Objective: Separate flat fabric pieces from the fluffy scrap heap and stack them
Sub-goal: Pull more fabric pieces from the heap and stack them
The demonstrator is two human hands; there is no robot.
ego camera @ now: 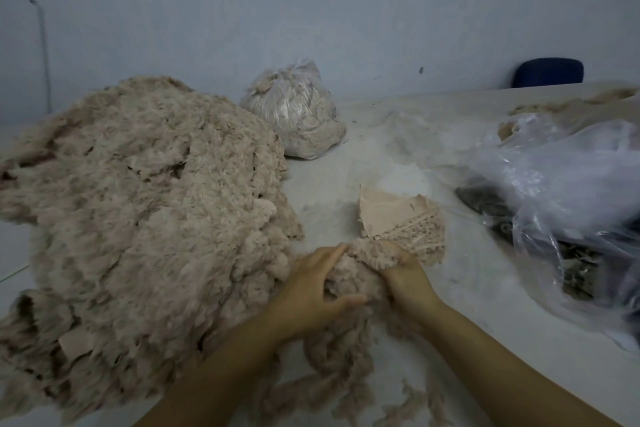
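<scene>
Both hands — left hand (313, 291), right hand (403, 274) — grip (seemingly) one fluffy clump (349, 274) beside the stack (398, 218).

We note the scrap heap (138, 204) as fluffy, matt cloth; stacked pieces (398, 222) smooth-faced fabric; bags (561, 163) glossy clear plastic; worktop (485, 288) matt, dusty.

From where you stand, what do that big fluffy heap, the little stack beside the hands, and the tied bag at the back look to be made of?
The heap looks like beige plush or fake-fur fabric scraps: long shaggy pile, matte. The stack seems the same cloth lying flat; its top piece shows a smooth, pinkish woven-looking backing. The tied bag is thin clear plastic, glossy and crinkled, with similar fluff inside. The exact fibre cannot be told.
</scene>
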